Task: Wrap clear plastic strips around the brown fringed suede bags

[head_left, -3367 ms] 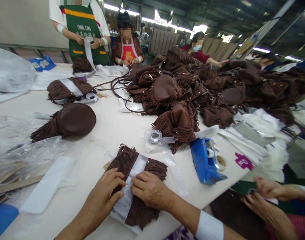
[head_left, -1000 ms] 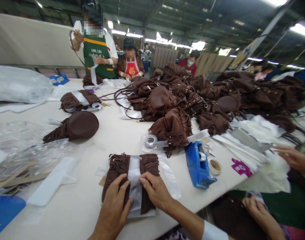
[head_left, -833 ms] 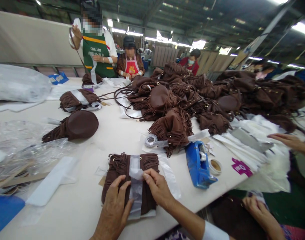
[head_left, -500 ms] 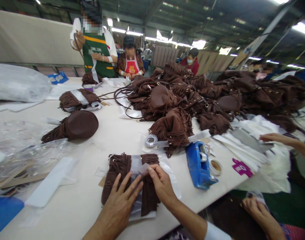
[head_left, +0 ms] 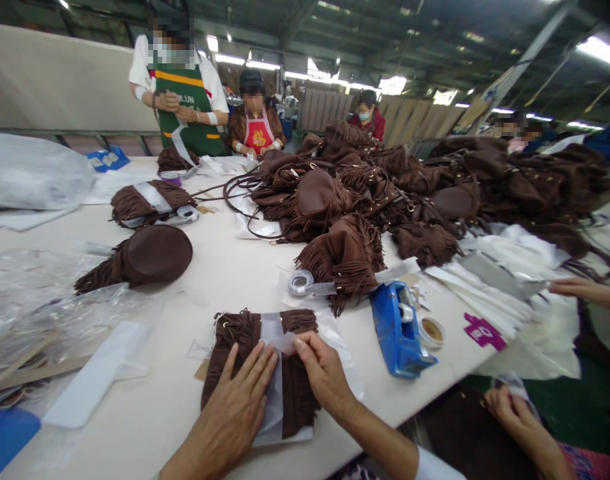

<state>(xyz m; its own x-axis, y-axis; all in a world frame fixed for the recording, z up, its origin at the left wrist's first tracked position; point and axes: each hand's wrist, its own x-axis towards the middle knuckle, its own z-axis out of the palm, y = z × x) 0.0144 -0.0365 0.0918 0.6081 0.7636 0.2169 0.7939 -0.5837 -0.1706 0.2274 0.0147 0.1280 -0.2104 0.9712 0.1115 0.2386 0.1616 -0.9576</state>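
Note:
A dark brown fringed bag (head_left: 299, 393) lies flat at the table's front, with a translucent white strip (head_left: 271, 400) running down its middle. My left hand (head_left: 237, 403) rests flat on the bag's left half, fingers stretched out and their tips at the strip. Between thumb and fingers, my right hand (head_left: 321, 367) pinches a small piece of clear tape (head_left: 285, 343) over the strip's upper part. White sheeting shows under the bag's right and lower edges.
Right of the bag stands a blue tape dispenser (head_left: 397, 330) beside a tape roll (head_left: 431, 331). A heap of brown fringed bags (head_left: 319, 193) fills the back. Clear plastic (head_left: 105, 313) lies left. Co-workers stand across the table; another person's hand (head_left: 515, 407) is at right.
My left hand's fingers have drawn closer together and shifted slightly left. My right hand still holds the tape piece, almost in place. The view has turned slightly.

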